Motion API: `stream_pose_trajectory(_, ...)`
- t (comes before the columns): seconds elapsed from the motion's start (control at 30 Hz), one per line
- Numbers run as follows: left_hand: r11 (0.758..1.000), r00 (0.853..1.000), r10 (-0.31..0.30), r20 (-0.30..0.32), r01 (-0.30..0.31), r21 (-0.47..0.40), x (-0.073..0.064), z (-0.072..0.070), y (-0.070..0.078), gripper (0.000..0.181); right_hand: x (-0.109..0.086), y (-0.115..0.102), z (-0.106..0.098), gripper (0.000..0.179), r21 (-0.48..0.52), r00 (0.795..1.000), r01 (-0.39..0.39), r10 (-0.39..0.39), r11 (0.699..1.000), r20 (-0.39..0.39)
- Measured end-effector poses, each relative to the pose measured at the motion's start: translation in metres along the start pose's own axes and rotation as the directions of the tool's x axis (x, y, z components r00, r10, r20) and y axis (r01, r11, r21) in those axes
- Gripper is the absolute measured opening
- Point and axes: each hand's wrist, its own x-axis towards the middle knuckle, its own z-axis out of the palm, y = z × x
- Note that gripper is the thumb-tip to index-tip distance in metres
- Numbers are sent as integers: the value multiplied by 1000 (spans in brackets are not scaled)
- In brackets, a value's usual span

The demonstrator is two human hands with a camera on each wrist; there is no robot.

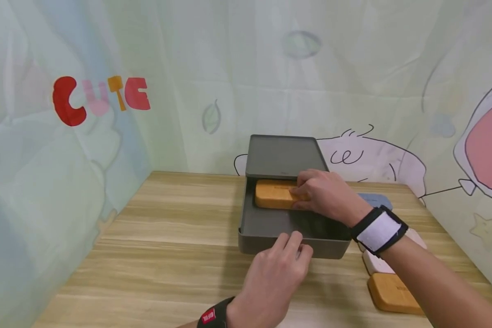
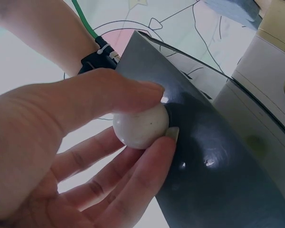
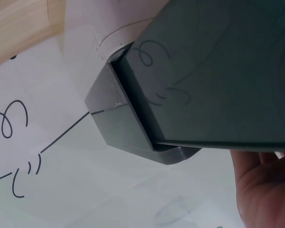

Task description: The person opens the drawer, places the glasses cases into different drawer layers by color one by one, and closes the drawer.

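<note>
A dark grey drawer (image 1: pixel 295 248) stands pulled out from its grey casing (image 1: pixel 287 156) on the wooden table. Inside, toward the back, lies a tan oblong block (image 1: pixel 272 195) with rounded corners and small print on top. My right hand (image 1: pixel 328 195) grips its right end between thumb and fingers. At the drawer's front, my left hand (image 1: pixel 272 275) pinches a round white knob (image 2: pixel 141 126) between thumb and fingertips; the head view hides most of this knob. In the right wrist view, part of the right hand (image 3: pixel 270 190) shows below the grey casing, the block hidden.
Right of the drawer, a blue piece (image 1: pixel 376 199), white pieces (image 1: pixel 379 263) and another tan block (image 1: pixel 393 294) lie on the table (image 1: pixel 168 237), partly behind my right forearm. A printed cloth (image 1: pixel 180 91) hangs behind and along the sides.
</note>
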Motion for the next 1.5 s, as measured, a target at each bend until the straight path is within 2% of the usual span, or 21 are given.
stream_pose_trajectory(0.5, 1000, 1000, 5, 3, -5, -9, 0, 0, 0, 20, 12, 3, 4, 30, -27, 999, -13, 14, 1000, 30)
stream_pose_trajectory(0.7, 1000, 1000, 1, -26, -1, 2, 0, 2, 0, 19, 11, 4, 5, 30, -36, 1000, -2, 3, 999, 27)
stream_pose_trajectory(0.87, 1000, 1000, -5, -14, 5, -21, 0, 2, -1, 19, 4, 7, 0, 25, -35, 1000, -1, 1, 999, -2)
stream_pose_trajectory(1.1, 1000, 1000, 2, -19, -3, -23, 0, 2, -1, 21, -25, 6, -21, 13, -16, 991, -117, 115, 993, -75)
stream_pose_trajectory(1.33, 1000, 998, -13, -53, 12, -17, -1, 4, -1, 21, -72, 11, -35, 6, 0, 963, -137, 133, 991, -233)
stream_pose_trajectory(1.4, 1000, 998, -15, -60, 14, -22, -1, 4, -1, 22, -88, 12, -38, 10, -6, 957, -170, 163, 985, -241)
stream_pose_trajectory(1.5, 999, 998, -20, -61, 18, -30, -1, 4, -1, 24, -115, 14, -41, 15, 3, 954, -230, 226, 973, -195)
